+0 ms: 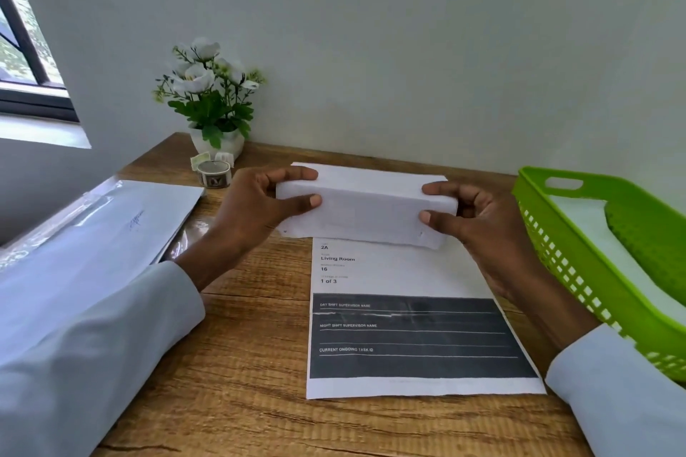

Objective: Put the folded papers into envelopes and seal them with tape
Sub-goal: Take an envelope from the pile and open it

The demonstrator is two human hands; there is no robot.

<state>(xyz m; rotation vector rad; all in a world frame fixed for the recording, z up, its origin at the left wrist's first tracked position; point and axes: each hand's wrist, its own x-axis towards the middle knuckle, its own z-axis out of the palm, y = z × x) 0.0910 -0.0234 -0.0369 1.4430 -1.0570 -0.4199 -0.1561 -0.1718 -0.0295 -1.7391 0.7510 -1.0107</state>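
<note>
The left hand point(260, 202) and the right hand point(482, 219) held a folded paper point(365, 206) between them, one at each short end. Each hand pinched its end, thumb on the near face and fingers curled over the top fold. The paper stood tilted above the desk point(241, 382), toward the back edge and about midway along it, and its lower edge met the top of a printed form point(408, 338) that lay flat on the desk below the hands. Both arms wore pale sleeves point(92, 326).

Beyond the left hand, a stack of envelopes in clear wrap point(111, 223) lay along the left edge of the desk. A roll of tape point(214, 173) sat near the back left corner, just in front of a white pot of flowers point(211, 96) against the wall. A green basket point(601, 252) stood at the right edge, close beside the right hand, with white paper point(594, 230) lying inside it.
</note>
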